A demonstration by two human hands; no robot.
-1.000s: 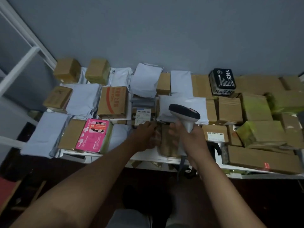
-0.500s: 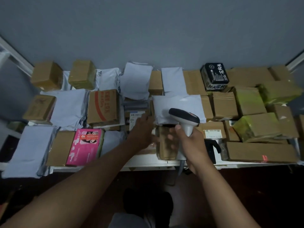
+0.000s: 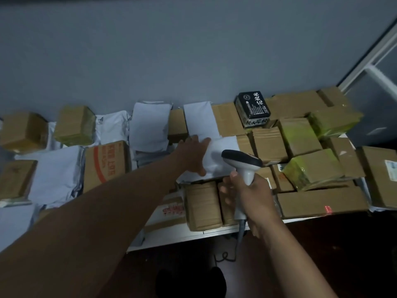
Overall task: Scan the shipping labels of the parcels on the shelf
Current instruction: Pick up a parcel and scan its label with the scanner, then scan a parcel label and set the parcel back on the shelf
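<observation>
- Far to the left of the left hand (image 3: 194,154), two brown boxes (image 3: 23,131) sit at the shelf's end with grey mailer bags between and below them.
- Nearer that hand, still on its left, lies a carton with red print (image 3: 106,163), and beyond it a pale mailer (image 3: 150,125) leans toward the wall.
- The left hand reaches forward over the parcels, fingers straight and spread, palm down on a white mailer bag (image 3: 223,155); the thumb rests on the bag's near edge. No label shows on the bag's upper face.
- Below the left hand, at the shelf's (image 3: 184,235) front edge, stands a taped brown box (image 3: 203,205).
- The right hand (image 3: 250,195) is apart from the left, nearer the person, fingers wrapped round the handle of a barcode scanner (image 3: 241,163). The scanner's dark head points away over the white bag, and its cable (image 3: 240,235) hangs below the fist.
- Beyond the right hand, by the wall, sits a black box with white characters (image 3: 253,108).
- To the right of that hand are boxes in yellow-green tape (image 3: 311,171) and a long flat carton (image 3: 322,202) with a red spot of light on it.
</observation>
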